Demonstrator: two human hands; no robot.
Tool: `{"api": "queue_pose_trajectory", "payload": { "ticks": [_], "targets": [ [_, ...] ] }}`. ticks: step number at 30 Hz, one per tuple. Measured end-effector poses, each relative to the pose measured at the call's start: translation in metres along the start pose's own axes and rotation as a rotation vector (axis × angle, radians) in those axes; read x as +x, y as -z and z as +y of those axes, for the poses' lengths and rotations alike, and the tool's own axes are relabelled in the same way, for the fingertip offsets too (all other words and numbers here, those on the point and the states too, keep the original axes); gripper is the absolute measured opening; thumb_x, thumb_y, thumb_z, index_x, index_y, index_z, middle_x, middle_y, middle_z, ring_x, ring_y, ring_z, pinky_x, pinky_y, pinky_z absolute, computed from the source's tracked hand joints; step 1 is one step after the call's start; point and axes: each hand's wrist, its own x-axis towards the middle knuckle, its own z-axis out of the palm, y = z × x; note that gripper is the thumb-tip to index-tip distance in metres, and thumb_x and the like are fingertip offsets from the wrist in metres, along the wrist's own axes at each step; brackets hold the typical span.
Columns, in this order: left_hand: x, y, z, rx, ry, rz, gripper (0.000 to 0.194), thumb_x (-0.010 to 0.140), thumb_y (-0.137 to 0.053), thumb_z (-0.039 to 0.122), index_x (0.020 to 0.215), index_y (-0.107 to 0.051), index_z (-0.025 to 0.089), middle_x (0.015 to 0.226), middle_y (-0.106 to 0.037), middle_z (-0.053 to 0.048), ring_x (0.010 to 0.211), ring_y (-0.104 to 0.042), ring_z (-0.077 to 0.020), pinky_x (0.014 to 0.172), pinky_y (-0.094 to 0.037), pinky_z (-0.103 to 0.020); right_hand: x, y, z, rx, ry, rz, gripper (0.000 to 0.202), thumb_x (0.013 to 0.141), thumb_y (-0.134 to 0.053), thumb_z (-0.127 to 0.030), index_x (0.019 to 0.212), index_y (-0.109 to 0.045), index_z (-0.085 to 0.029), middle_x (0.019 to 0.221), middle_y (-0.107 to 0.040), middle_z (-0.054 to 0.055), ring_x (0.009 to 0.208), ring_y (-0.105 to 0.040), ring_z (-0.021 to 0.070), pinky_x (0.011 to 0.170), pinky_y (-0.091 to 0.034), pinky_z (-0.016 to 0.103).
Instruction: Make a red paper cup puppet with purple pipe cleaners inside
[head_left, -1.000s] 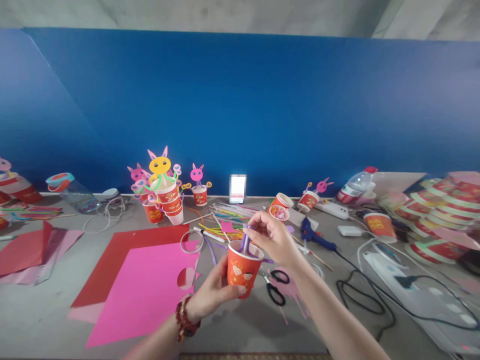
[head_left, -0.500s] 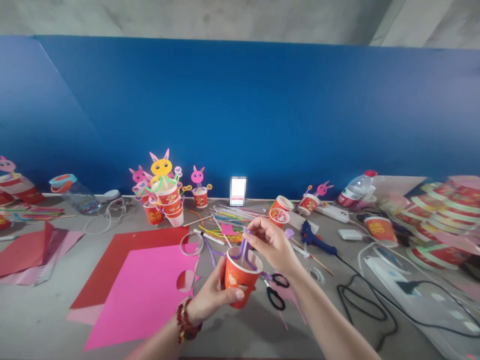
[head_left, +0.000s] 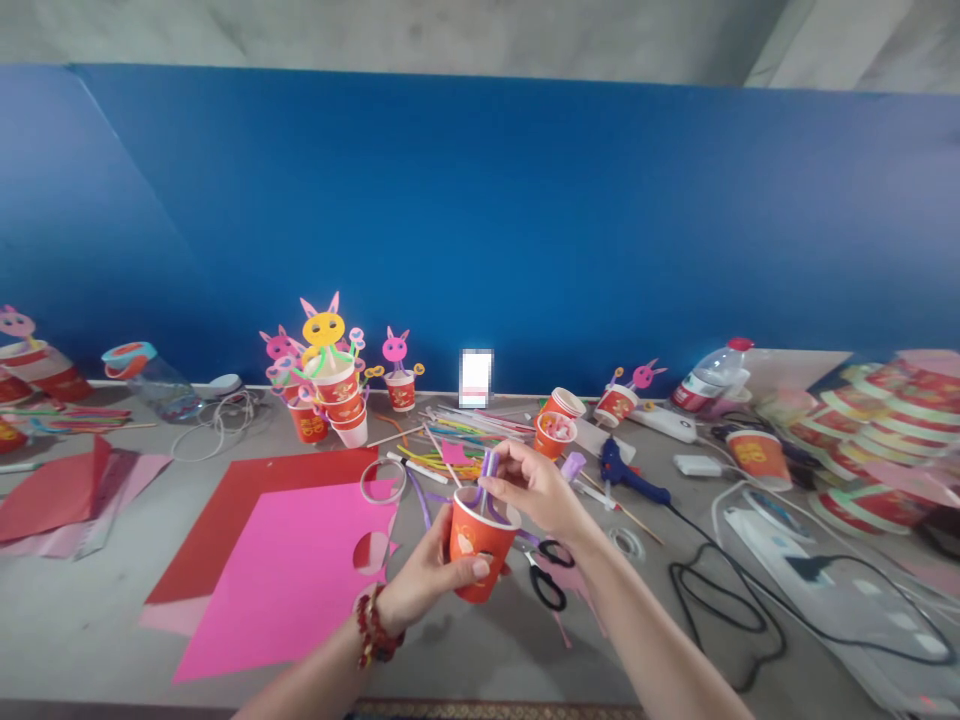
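Note:
My left hand (head_left: 435, 572) is wrapped around an orange paper cup (head_left: 480, 548) with a white rim, held above the grey table and slightly tilted. Several purple pipe cleaners (head_left: 488, 468) stand up out of the cup's mouth, and others bend over its sides. At their top, my right hand (head_left: 531, 485) pinches them between thumb and fingers. Black-handled scissors (head_left: 550, 588) lie just right of the cup, partly behind my right forearm. Pink paper (head_left: 285, 570) and red paper (head_left: 210, 530) lie flat to the left of my left hand.
Finished cup figures with animal heads (head_left: 323, 330) stand at the back left. Loose pipe cleaners (head_left: 450, 450) lie behind the cup. A blue glue gun (head_left: 631, 475) with a black cord lies at right, near a white power strip (head_left: 810, 600). Stacked paper cups (head_left: 892, 420) fill the far right.
My right fingers have shifted slightly on the purple pipe cleaners, staying above the cup. The cup has moved a little upward in view, and the camera view has shifted slightly.

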Motion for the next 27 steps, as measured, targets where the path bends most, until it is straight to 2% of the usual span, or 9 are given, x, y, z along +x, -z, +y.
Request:
{"api": "queue_pose_trajectory", "payload": {
  "ticks": [2,9,14,18,21,24,27],
  "targets": [
    [-0.001,-0.002,0.001,0.019,-0.005,0.01,0.064,0.077,-0.082,0.035,0.129,-0.048,0.02,0.107,-0.072,-0.01,0.088,-0.074,-0.0245,0.077,-0.057,-0.034,-0.001,0.0,0.001,0.01,-0.01,-0.024,0.032,0.08,-0.079,-0.043,0.082,-0.057,-0.02,0.068,-0.062,-0.003,0.06,-0.058,0.0129,0.059,-0.045,0.025],
    [-0.008,-0.008,0.005,0.057,-0.029,0.044,0.06,0.077,-0.083,0.036,0.124,-0.049,0.02,0.106,-0.071,-0.009,0.09,-0.074,-0.0239,0.077,-0.055,-0.032,-0.006,-0.007,0.01,0.02,-0.002,0.028,0.031,0.08,-0.079,-0.042,0.08,-0.057,-0.02,0.065,-0.06,-0.004,0.057,-0.057,0.012,0.056,-0.043,0.023],
    [-0.015,-0.004,0.002,0.043,-0.022,0.055,0.063,0.076,-0.083,0.038,0.126,-0.048,0.02,0.109,-0.072,-0.012,0.092,-0.074,-0.0263,0.075,-0.055,-0.033,-0.009,-0.01,0.01,0.023,0.021,0.034,0.031,0.084,-0.074,-0.046,0.091,-0.063,-0.019,0.076,-0.068,0.001,0.068,-0.063,0.0167,0.065,-0.048,0.028],
    [-0.02,0.005,-0.001,0.051,-0.076,0.088,0.066,0.073,-0.085,0.037,0.127,-0.05,0.021,0.114,-0.073,-0.013,0.096,-0.073,-0.027,0.08,-0.055,-0.034,-0.028,-0.01,0.015,0.065,0.191,0.042,0.031,0.095,-0.059,-0.049,0.104,-0.066,-0.02,0.1,-0.067,0.008,0.088,-0.063,0.0206,0.08,-0.051,0.032],
    [-0.018,0.012,-0.004,0.055,-0.112,0.076,0.063,0.071,-0.087,0.036,0.122,-0.054,0.02,0.109,-0.074,-0.013,0.095,-0.073,-0.0278,0.083,-0.055,-0.036,-0.045,-0.011,0.03,0.151,0.351,0.033,0.028,0.093,-0.062,-0.047,0.108,-0.064,-0.024,0.107,-0.061,0.008,0.091,-0.061,0.0215,0.08,-0.053,0.032],
    [-0.009,0.018,-0.009,0.045,-0.148,0.082,0.061,0.069,-0.088,0.036,0.119,-0.057,0.021,0.109,-0.075,-0.012,0.096,-0.072,-0.0277,0.086,-0.055,-0.038,-0.051,-0.012,0.047,0.102,0.447,0.071,0.02,0.088,-0.073,-0.034,0.104,-0.064,-0.027,0.104,-0.061,0.006,0.098,-0.06,0.0217,0.083,-0.053,0.03],
    [-0.001,0.022,-0.016,0.035,-0.176,0.11,0.06,0.068,-0.089,0.037,0.118,-0.06,0.021,0.11,-0.074,-0.011,0.095,-0.072,-0.0262,0.087,-0.055,-0.037,-0.046,-0.014,0.058,0.038,0.516,0.136,0.01,0.089,-0.072,-0.023,0.097,-0.068,-0.028,0.097,-0.064,0.005,0.095,-0.062,0.0191,0.083,-0.052,0.027]
  ]
}}
